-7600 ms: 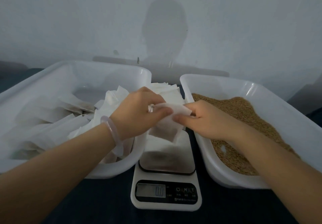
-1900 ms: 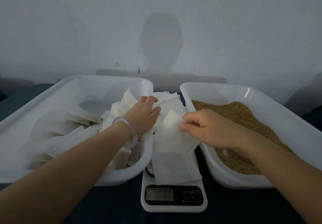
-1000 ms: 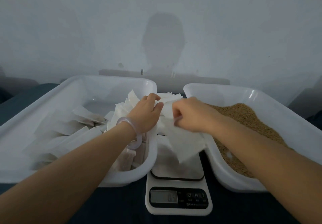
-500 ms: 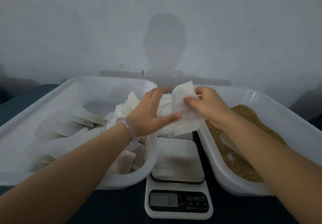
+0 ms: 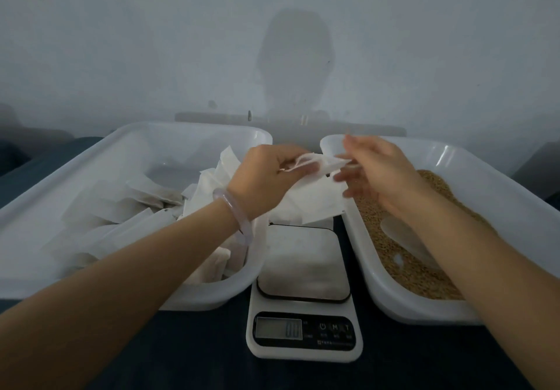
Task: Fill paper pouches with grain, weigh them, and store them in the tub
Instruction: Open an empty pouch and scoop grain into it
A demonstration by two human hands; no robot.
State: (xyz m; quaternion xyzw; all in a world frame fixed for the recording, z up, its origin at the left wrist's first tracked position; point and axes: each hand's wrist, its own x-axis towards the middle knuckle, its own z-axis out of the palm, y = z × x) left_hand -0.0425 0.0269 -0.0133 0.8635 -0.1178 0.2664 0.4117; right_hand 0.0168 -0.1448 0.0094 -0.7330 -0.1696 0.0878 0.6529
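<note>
Lower centre, the scale has a bare pan. Mid-left, the tub already holds many pouches; mid-right, grain is plentiful. At centre the left grip pinches an empty pouch; the right grip, blurred, meets it, hold unclear. Filling, weighing and storing it remain.

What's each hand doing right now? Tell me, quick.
Left hand: closed on the pouch, gripping its top.
Right hand: open, fingers spread beside the pouch, blurred.

Makeshift packing spot: scale, grain tub, pouch tub.
</note>
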